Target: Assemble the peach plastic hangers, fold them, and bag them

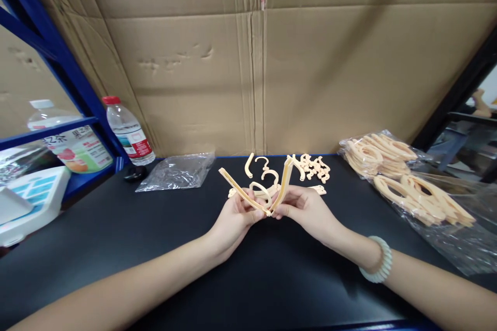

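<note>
Hands, left (233, 220) and right (301, 207), gripping seemingly hinged strips (267, 191) over black table (248, 269).

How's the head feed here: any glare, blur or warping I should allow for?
Head view: wide-angle warp bends the shelf post and table edges; soft even light, no hard shadows; mild glare on the plastic bags; both hands, left and right, and the arms they hold look sharp.

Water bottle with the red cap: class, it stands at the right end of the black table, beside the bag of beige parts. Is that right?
Not quite. The head view shows the water bottle at the left end of the black table, by the blue shelf frame; the bag of beige parts lies at the right.
</note>
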The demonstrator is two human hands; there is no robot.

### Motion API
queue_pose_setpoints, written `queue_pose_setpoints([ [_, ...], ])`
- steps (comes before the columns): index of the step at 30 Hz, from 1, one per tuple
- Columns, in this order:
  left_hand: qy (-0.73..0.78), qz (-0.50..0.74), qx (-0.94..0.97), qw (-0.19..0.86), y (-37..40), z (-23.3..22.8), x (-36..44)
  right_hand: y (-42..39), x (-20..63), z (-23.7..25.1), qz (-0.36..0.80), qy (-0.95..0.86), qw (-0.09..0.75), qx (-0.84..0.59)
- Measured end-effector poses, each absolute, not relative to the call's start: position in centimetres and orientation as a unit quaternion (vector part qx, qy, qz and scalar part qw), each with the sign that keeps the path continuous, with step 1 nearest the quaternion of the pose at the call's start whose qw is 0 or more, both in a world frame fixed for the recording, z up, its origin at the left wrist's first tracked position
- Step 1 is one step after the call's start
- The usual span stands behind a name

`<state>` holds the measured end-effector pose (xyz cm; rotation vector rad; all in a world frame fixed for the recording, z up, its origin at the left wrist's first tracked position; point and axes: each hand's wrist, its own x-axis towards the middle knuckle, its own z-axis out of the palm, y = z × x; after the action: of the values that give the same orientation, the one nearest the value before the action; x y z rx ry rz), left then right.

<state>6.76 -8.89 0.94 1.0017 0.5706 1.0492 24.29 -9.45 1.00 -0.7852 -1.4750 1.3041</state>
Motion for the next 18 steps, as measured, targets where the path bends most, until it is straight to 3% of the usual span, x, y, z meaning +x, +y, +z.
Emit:
queue_pose_setpoints([
  [18, 0.316, 0.531, 0.429, 0.659, -10.0, 1.2, 7.3, -10.6, 23.4, 1.3, 0.464, -0.605, 0.528, -0.375],
])
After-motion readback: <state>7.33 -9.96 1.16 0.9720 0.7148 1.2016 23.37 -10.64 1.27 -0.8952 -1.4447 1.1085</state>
